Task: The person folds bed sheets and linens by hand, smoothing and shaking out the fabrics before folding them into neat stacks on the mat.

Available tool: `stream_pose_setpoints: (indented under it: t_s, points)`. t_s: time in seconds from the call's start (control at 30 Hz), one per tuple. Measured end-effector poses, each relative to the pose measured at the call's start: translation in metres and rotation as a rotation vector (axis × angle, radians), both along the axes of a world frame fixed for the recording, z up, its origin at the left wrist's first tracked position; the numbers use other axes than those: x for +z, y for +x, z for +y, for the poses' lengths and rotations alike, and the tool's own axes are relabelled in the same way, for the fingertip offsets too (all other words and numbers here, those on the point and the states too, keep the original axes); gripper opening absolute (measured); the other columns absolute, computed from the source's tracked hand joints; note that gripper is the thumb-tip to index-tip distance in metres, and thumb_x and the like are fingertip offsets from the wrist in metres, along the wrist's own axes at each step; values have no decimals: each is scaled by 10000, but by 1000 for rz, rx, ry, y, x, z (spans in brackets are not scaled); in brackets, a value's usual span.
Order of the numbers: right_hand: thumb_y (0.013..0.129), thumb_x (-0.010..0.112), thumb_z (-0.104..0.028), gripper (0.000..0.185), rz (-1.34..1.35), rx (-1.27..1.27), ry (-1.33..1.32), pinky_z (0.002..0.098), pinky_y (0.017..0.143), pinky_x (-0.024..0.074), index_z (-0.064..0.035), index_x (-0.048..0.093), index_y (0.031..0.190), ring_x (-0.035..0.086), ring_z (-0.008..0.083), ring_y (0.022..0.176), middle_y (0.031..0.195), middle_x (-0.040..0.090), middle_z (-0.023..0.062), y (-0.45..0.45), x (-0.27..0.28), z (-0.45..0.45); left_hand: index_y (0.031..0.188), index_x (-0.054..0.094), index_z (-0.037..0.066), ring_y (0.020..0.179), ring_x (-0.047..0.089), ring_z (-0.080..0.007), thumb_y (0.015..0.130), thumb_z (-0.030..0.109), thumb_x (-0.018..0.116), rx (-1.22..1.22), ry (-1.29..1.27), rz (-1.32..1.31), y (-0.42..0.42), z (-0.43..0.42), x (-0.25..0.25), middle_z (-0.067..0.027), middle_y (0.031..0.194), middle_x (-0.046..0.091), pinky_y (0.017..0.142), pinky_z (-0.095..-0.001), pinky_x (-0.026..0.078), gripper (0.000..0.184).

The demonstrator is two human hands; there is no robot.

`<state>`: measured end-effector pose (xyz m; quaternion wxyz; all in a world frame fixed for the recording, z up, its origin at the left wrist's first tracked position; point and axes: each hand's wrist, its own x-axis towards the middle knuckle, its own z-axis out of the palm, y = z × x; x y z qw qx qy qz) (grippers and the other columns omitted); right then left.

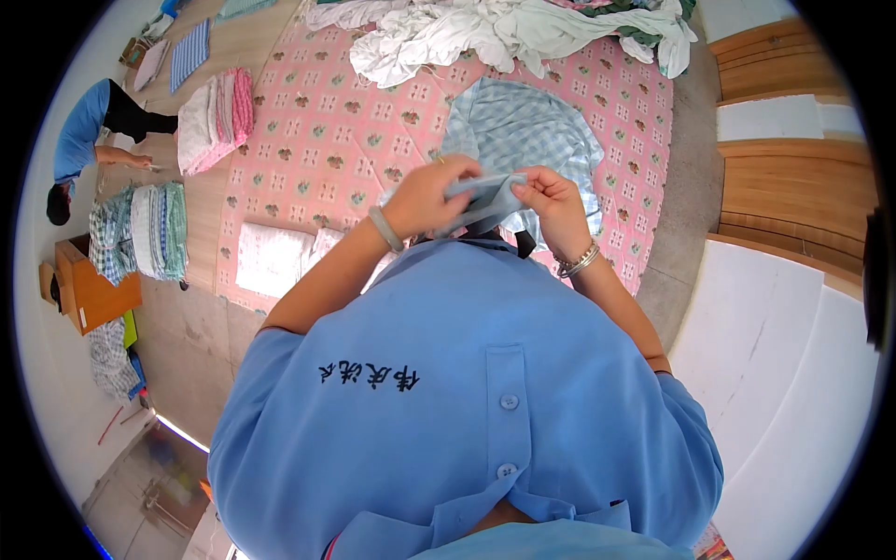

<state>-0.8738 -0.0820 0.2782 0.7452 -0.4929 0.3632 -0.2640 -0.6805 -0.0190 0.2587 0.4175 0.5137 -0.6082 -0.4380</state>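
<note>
In front of my chest, a light blue-grey cloth [493,203] is stretched between my two hands. My left hand [431,198] is blurred, its fingers curled at the cloth's left side. At the right end, my right hand [555,203] pinches the cloth's edge between thumb and fingers. Just beyond them, a blue-and-white checked cloth [532,126] lies spread on the pink patterned table cover [345,140]. Whether the held piece is part of that checked cloth I cannot tell. Folded white-and-pink cloths [275,259] lie left of my left forearm.
A heap of white cloth [448,42] covers the far edge. Folded stacks of pink cloth [215,121] and green-checked cloth [159,231] stand at left. Another person in a blue shirt [79,135] reaches toward them. Wooden panels [784,191] line the right side.
</note>
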Motion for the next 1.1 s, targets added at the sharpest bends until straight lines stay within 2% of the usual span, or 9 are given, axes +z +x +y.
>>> stream_pose_setpoints:
  t_s: [0.07, 0.47, 0.7, 0.77, 0.83, 0.9, 0.97, 1.03, 1.1]
  points:
    - [783, 534, -24, 117, 36, -1, -153, 160, 544, 374, -10, 577, 891, 475, 23, 612, 732, 569, -10, 2, 14, 3, 910, 487, 78, 790, 522, -279, 629, -11, 512, 51, -201, -406, 18, -8, -26, -90, 849, 520, 661, -317, 430, 296]
    - [777, 521, 26, 152, -153, -405, -587, 184, 680, 393, 19, 548, 927, 510, 63, 731, 814, 575, 35, -31, 98, -37, 760, 558, 77, 787, 529, -276, 614, 8, 551, 896, -36, -575, 120, 23, -128, -86, 853, 548, 682, -344, 429, 162]
    - [793, 503, 24, 148, -194, -531, -700, 197, 702, 385, 53, 528, 936, 507, 89, 758, 843, 567, 58, -63, 129, -50, 875, 540, 109, 692, 571, -240, 754, 112, 496, 722, 257, -671, 141, 62, -97, -71, 778, 580, 605, -304, 447, 130]
    - [797, 494, 21, 147, -177, -521, -745, 206, 708, 388, 50, 525, 938, 506, 98, 765, 851, 562, 69, -63, 132, -44, 882, 533, 96, 689, 591, -230, 784, 163, 480, 690, 262, -751, 170, 93, -142, -72, 743, 596, 579, -320, 453, 131]
    - [803, 483, 19, 139, -203, -501, -781, 216, 709, 395, 53, 519, 933, 508, 107, 765, 846, 558, 77, -60, 136, -37, 912, 527, 99, 704, 597, -201, 799, 198, 482, 755, 492, -607, 196, 127, -209, -45, 731, 600, 569, -349, 462, 157]
    - [805, 479, 17, 131, -214, -542, -777, 222, 708, 400, 54, 517, 925, 512, 115, 765, 841, 559, 80, -59, 141, -39, 972, 510, 115, 681, 591, -202, 810, 216, 478, 1082, 944, 16, 172, 136, -194, -36, 797, 591, 580, -402, 466, 193]
    - [807, 476, 16, 123, -223, -578, -775, 228, 708, 404, 55, 515, 917, 516, 123, 764, 837, 560, 83, -62, 145, -43, 1039, 489, 149, 741, 582, -215, 827, 253, 446, 1364, 1028, 610, 157, 146, -213, -41, 913, 570, 626, -429, 462, 240]
    - [812, 472, 7, 114, -257, -601, -782, 236, 701, 415, 53, 514, 907, 523, 131, 763, 834, 564, 90, -72, 148, -56, 1019, 523, 147, 928, 528, -244, 816, 298, 434, 1394, 984, 919, 145, 150, -234, -48, 996, 555, 763, -434, 440, 269]
    - [816, 471, -2, 114, -252, -621, -786, 240, 698, 422, 49, 517, 906, 528, 137, 767, 839, 570, 92, -79, 147, -77, 981, 545, 88, 919, 532, -238, 804, 256, 440, 1121, 550, 1296, 176, 147, -287, -65, 987, 565, 804, -385, 439, 266]
